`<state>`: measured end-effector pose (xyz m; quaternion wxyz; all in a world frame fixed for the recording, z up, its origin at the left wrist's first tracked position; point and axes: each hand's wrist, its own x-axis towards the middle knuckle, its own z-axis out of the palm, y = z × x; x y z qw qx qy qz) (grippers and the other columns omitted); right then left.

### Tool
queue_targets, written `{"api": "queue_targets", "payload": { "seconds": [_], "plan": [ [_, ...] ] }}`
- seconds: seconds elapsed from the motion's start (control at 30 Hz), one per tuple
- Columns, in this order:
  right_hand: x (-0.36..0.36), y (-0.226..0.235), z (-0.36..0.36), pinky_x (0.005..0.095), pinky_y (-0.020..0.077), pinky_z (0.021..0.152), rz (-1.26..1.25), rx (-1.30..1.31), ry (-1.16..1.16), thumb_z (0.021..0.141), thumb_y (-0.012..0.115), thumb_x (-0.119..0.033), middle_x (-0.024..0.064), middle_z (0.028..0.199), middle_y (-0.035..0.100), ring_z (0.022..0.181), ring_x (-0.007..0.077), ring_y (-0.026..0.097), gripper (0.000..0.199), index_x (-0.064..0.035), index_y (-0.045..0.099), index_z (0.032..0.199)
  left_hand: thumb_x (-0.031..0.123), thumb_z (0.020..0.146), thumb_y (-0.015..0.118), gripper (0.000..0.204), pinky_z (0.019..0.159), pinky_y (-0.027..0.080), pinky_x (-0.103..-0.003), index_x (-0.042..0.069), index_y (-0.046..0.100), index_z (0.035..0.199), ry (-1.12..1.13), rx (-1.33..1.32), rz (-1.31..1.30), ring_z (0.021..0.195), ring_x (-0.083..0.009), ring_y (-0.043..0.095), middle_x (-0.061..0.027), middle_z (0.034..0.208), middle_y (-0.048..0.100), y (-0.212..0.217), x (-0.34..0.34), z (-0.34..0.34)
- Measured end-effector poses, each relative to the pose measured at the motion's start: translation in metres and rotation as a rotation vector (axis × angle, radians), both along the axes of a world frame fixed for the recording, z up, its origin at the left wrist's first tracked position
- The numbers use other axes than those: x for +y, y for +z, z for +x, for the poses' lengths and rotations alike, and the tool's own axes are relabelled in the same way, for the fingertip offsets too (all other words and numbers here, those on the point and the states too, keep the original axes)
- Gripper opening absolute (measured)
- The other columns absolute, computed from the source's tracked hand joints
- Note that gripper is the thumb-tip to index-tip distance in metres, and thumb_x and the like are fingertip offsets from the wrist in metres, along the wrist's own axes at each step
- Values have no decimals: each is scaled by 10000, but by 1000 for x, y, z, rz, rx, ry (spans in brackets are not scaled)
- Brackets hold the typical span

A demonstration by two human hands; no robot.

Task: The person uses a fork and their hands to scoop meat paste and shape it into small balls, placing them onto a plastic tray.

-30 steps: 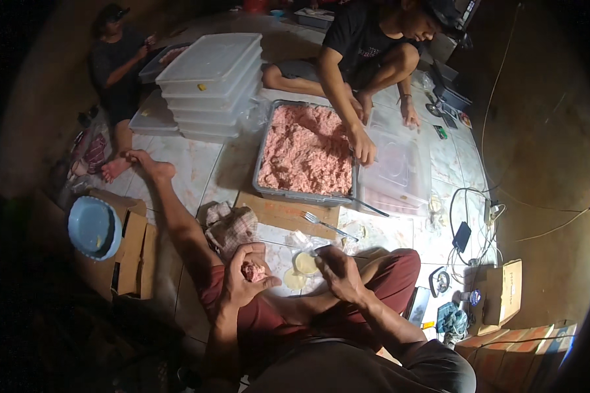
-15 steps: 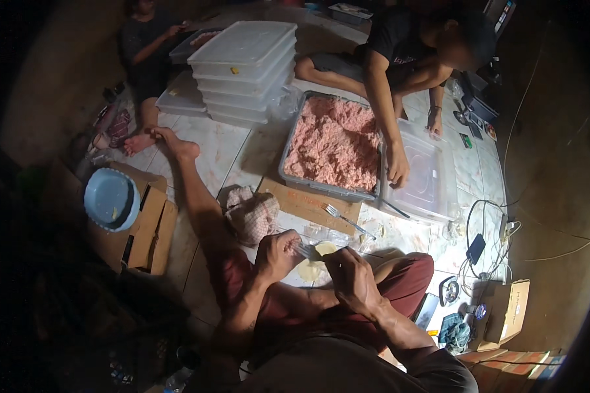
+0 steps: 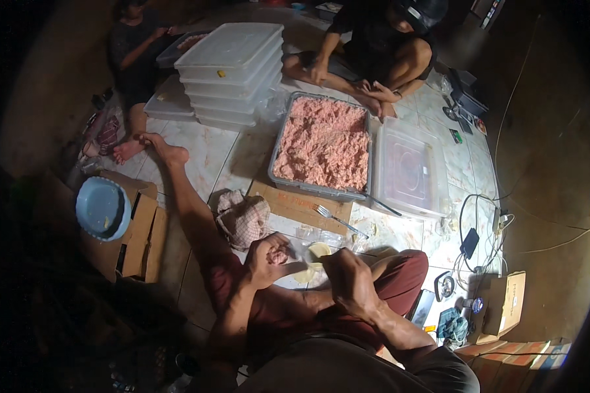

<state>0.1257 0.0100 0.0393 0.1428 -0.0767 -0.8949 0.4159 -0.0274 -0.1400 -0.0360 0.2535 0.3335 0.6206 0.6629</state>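
Note:
My left hand [image 3: 267,263] is curled around a small lump of pink minced meat [image 3: 278,255]. My right hand [image 3: 351,280] is a closed fist beside it, gripping a metal fork whose front end is smeared by motion between my hands. Pale yellow round wrappers [image 3: 318,250] lie on the floor just beyond and between my hands. Past them stands a grey tub [image 3: 321,191] heaped with pink minced meat [image 3: 322,144]. A second fork [image 3: 339,219] rests partly on a flat piece of cardboard [image 3: 295,202] in front of the tub.
A checked cloth [image 3: 242,216] lies beside my left leg. At left, a blue basin [image 3: 103,208] sits on a cardboard box [image 3: 144,242]. Stacked clear containers [image 3: 229,49] stand behind; a lidded one [image 3: 410,167] is right of the tub. Two people sit beyond. Cables [image 3: 469,229] trail at right.
Pink meat now shows in my left hand, and my hands are slightly farther apart. The person opposite has drawn an arm back from the clear container and sits more upright. The view has shifted slightly.

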Motion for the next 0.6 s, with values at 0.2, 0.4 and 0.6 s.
{"api": "queue_targets", "payload": {
  "seconds": [0.2,0.4,0.6],
  "plan": [
    [4,-10,1,472,481,745,86,63,-48,765,546,61,230,930,588,905,428,573,238,39,613,992,135,727,851,316,580,457,-273,56,618,926,18,177,-108,657,-92,567,-13,729,619,6,7,-4],
    [5,-6,-3,460,484,739,4,-18,-82,768,538,72,229,931,583,879,428,575,242,25,622,990,125,734,835,265,624,486,-313,52,630,885,102,145,-113,687,-124,603,-79,754,645,6,15,-2],
    [4,-12,-6,470,480,747,-39,-5,-60,740,527,93,234,929,573,867,434,570,261,46,601,985,171,709,866,313,653,504,-292,51,617,857,112,234,-87,699,-132,623,-76,751,652,-5,14,-9]
  ]
}}
